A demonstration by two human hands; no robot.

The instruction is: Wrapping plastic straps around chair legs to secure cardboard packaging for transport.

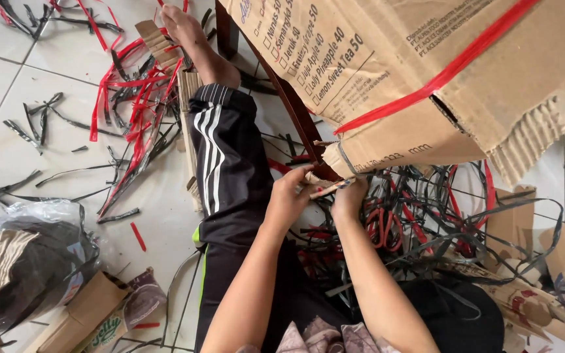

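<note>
Head view: both my hands sit at the lower corner of the box, which takes up the top right and rests on a dark wooden leg.

My left hand is curled shut, fingers pinching a tan cardboard strip just under that corner. My right hand is closed too, gripping the other end of the strip, knuckles up. The strip runs between both hands, touching the box's bottom edge beside a grey strap wrapped round the corner.

A red band crosses the box face diagonally. The box's right edge is torn, corrugation exposed.

Below the box, right of my hands: a tangle of black and red straps, with red-handled scissors lying in it, close to my right wrist. The box overhangs and hides most of the floor behind it.

Left of the box: my leg in black trousers with white stripes stretches away, foot among red and black strap offcuts on white tile. Far left of the box: a plastic bag of scraps and a small carton near it.
</note>
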